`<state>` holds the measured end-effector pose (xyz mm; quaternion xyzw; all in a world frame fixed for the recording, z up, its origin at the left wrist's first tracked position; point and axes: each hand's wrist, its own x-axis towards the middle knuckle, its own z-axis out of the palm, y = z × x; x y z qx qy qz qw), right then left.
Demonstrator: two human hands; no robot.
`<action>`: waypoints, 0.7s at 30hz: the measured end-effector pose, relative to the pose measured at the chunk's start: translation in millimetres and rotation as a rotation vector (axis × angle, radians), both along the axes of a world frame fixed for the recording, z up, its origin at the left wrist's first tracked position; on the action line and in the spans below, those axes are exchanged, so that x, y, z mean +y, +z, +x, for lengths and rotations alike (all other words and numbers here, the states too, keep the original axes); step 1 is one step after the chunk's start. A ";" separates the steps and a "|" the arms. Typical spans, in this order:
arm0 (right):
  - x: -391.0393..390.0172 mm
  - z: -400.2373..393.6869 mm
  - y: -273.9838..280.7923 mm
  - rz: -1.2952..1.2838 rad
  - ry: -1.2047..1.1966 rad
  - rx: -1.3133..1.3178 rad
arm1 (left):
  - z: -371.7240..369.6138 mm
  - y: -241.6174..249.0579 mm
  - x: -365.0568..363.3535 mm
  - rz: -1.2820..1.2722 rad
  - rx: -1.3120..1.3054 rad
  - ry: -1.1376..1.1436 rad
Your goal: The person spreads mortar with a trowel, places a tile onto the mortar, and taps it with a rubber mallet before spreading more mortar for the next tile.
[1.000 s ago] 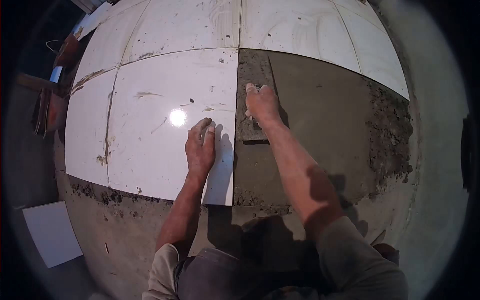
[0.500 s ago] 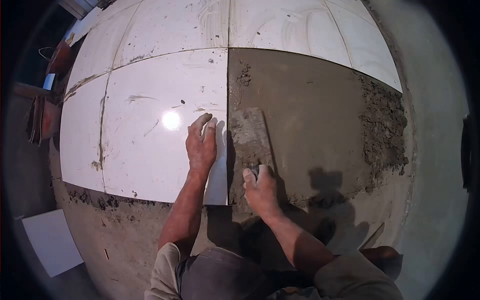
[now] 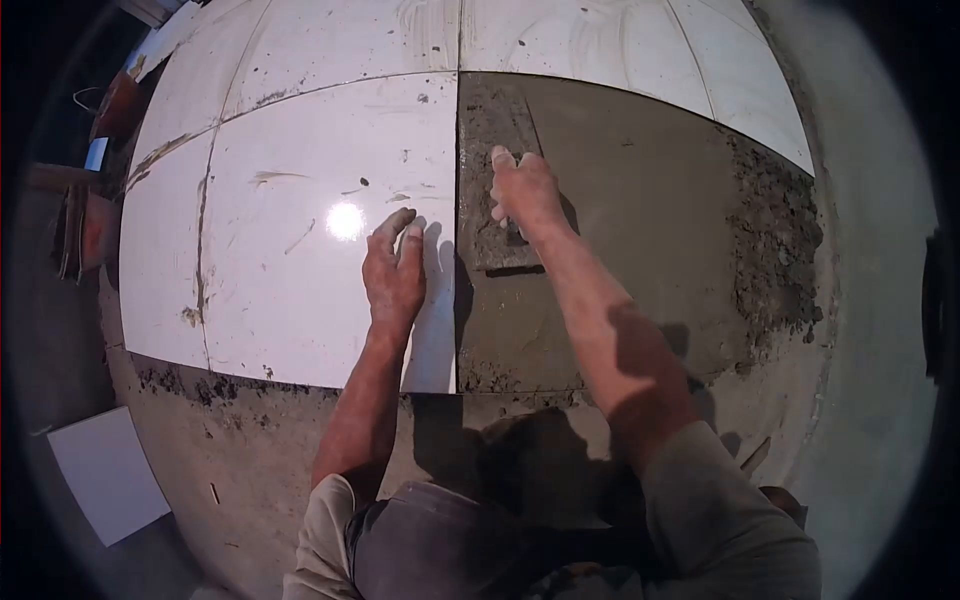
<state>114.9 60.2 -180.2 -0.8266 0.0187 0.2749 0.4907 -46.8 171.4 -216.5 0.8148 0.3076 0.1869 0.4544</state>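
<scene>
My right hand (image 3: 525, 192) is closed round the handle of a flat rectangular plastering trowel (image 3: 492, 245). The trowel lies flat on a bed of wet mortar (image 3: 630, 250), its long side next to the edge of a white floor tile (image 3: 290, 270). Much of the mortar surface is smooth and grey-brown. Over on the tile, near its right edge, my left hand (image 3: 394, 270) rests with fingers apart and nothing in them. Dark smears and crumbs of mortar mark the tile's glossy face.
More white tiles (image 3: 560, 40) border the mortar at the far side. Rough, crumbly mortar (image 3: 770, 250) lies along the right edge. A loose white tile piece (image 3: 108, 478) is at the lower left, and a reddish bucket (image 3: 120, 105) stands at the upper left.
My right hand has pushed the trowel forward along the tile edge, to the far end of the mortar. My left hand stays on the tile, shifted slightly.
</scene>
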 end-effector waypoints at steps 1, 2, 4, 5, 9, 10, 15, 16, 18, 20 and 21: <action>-3.1 -7.8 0.3 0.001 0.001 0.005 | 1.2 0.3 0.0 -0.009 -0.012 0.003; -10.5 -22.5 0.6 -0.029 0.015 0.027 | 2.4 1.1 -0.2 -0.017 -0.025 0.006; -23.0 -55.0 -13.7 -0.066 0.007 -0.007 | 6.1 2.1 -1.0 -0.002 -0.004 0.004; -29.4 -73.7 -34.1 -0.075 -0.016 -0.060 | 8.1 1.5 -2.2 0.005 -0.003 -0.003; -63.9 -143.2 -30.8 -0.063 0.045 0.002 | 15.4 5.4 -13.0 0.021 -0.006 -0.039; -72.9 -158.5 -29.5 -0.086 0.071 -0.011 | 16.6 7.4 -16.1 0.032 -0.001 -0.044; -124.7 -215.3 -24.1 -0.101 0.126 0.005 | 20.7 14.8 -25.1 0.044 -0.029 -0.057; -135.0 -225.4 -27.3 -0.079 0.127 -0.013 | 21.9 15.0 -25.9 0.025 -0.033 -0.054; -152.5 -229.9 -25.7 -0.061 0.123 -0.029 | 22.9 15.5 -25.9 0.043 -0.058 -0.074; -169.4 -226.1 -3.4 -0.041 0.182 0.057 | 22.6 19.4 -27.4 0.045 -0.056 -0.058; -181.6 -217.4 3.3 0.053 0.208 0.088 | 22.0 20.7 -27.3 0.032 -0.054 -0.043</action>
